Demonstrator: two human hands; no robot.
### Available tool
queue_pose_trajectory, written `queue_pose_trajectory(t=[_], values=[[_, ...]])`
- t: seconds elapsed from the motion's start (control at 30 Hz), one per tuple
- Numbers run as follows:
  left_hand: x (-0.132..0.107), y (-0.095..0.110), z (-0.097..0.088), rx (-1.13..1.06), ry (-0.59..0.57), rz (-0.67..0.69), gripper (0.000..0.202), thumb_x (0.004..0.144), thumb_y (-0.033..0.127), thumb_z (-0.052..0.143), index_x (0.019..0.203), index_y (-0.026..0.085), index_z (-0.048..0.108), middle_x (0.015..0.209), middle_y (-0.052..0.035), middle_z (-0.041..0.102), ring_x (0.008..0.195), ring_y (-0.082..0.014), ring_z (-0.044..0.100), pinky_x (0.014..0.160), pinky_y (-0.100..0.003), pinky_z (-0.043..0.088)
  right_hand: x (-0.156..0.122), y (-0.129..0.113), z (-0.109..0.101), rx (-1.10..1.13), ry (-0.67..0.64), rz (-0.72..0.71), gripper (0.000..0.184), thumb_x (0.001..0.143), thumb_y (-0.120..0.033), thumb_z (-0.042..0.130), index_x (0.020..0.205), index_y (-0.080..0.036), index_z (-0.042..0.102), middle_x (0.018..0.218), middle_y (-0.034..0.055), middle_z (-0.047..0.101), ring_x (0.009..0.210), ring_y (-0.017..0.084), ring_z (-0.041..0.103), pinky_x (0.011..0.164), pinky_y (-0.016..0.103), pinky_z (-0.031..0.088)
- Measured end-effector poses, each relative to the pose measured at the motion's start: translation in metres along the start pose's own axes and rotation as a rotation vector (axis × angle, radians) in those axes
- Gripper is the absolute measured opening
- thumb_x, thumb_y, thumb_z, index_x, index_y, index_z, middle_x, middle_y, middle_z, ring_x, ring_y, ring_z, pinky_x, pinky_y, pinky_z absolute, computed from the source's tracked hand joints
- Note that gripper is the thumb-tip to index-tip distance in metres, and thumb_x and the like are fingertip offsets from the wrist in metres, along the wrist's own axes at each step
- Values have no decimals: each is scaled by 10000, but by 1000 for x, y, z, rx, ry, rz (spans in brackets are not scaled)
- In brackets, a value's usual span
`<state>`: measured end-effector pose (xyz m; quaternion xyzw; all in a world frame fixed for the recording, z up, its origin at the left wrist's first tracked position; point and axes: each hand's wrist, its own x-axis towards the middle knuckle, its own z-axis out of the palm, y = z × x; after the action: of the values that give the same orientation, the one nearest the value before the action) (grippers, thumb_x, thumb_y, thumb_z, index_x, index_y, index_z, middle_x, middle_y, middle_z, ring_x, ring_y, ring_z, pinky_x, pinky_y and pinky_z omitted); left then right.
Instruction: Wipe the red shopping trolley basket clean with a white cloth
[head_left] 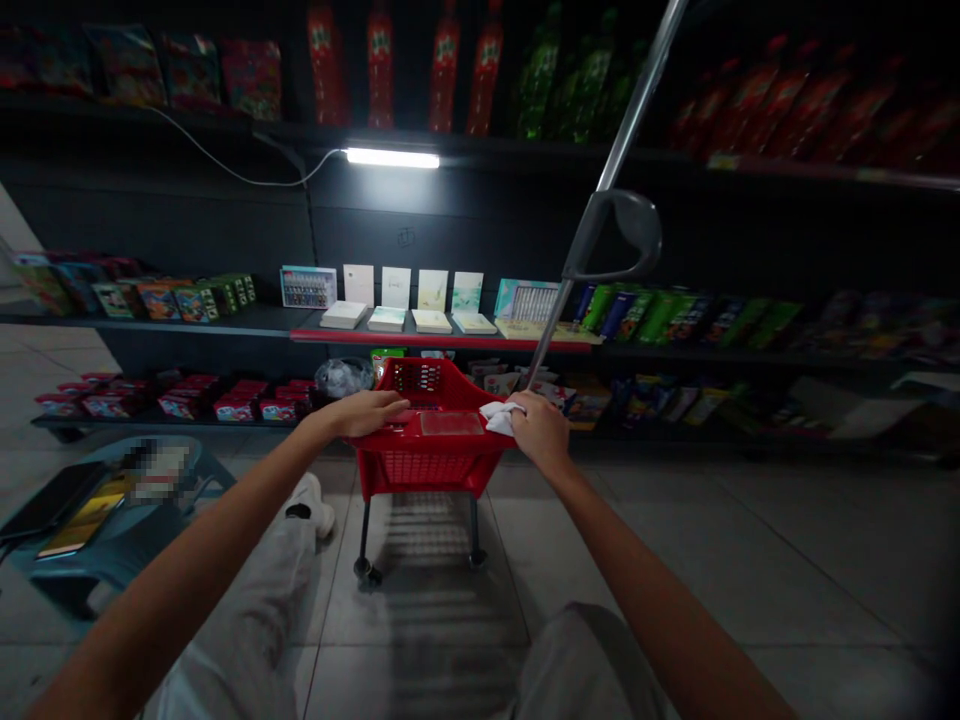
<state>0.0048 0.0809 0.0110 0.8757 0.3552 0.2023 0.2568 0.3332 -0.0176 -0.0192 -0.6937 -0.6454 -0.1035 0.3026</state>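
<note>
A small red shopping cart (pixel 429 467) stands upright on the floor in front of me, its handle side toward me. My left hand (pixel 367 412) grips the left end of its handle, fingers lying over the top edge and partly hidden. At the handle's right end, my right hand (pixel 541 430) is closed around a crumpled white cloth (pixel 499 416), which touches the red plastic. Between the hands, a clear panel (pixel 452 424) sits on the handle. Just beyond my right hand, a slanting metal pole (pixel 637 95) with a grey loop grip (pixel 651 235) passes upward.
Dark shelves hold booklets (pixel 431 321), boxed goods (pixel 244 400), snack bags (pixel 652 315) and bottles (pixel 444 65). A lit lamp (pixel 392 158) hangs under the upper shelf. At left, a blue-grey stool (pixel 187 470) bears a gold phone (pixel 82 520) and a dark device (pixel 52 497).
</note>
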Motion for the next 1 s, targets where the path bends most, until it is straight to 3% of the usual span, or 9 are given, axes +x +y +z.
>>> queue_pose_trajectory(t=[0.07,0.13,0.27,0.4,0.73,0.83,1.0], values=[[2,26,16,63,52,55,464,966,643,484,1009,259,740,1085,-76,767,958,-264,696,851,-327,480,-3,-11,0,-22,3,4,301,899,-155,454,955,-219,743,1064,72,728,1003,229,630,783,304,405],[3,45,36,156,86,19,503,986,659,439,1082,258,727,1135,-97,760,986,-285,703,867,-360,483,-7,-20,1,-43,14,-13,302,931,-163,432,972,-215,728,1068,80,715,1016,230,620,779,306,407],[1,56,58,408,210,-73,587,1014,659,342,1039,207,715,1108,-159,751,968,-336,721,866,-432,496,-19,-33,8,-53,46,-127,282,993,-251,428,1059,-205,699,1143,95,691,1065,251,592,808,331,441],[-5,51,50,553,185,-75,572,1026,636,326,1091,213,705,1145,-133,755,1019,-327,726,866,-418,518,-30,-34,15,26,129,-217,294,982,-395,523,1156,-205,664,1212,94,668,1120,277,576,865,371,480],[-18,34,31,640,178,-23,546,1044,604,320,1120,238,717,1144,-92,772,1038,-296,732,810,-372,520,-45,-49,19,165,176,-294,363,967,-526,619,1182,-234,630,1226,92,655,1149,293,593,925,419,510],[-20,27,25,635,174,8,528,1042,602,336,1132,251,719,1145,-79,775,1043,-294,733,790,-358,514,-48,-57,19,153,167,-273,332,976,-517,621,1158,-241,650,1215,85,659,1116,295,601,888,425,520],[-20,11,14,622,150,62,508,1041,585,357,1132,256,733,1163,-71,775,1029,-279,735,772,-340,507,-51,-56,16,246,152,-379,291,974,-441,652,1192,-250,680,1231,87,653,1118,288,600,946,435,520]])
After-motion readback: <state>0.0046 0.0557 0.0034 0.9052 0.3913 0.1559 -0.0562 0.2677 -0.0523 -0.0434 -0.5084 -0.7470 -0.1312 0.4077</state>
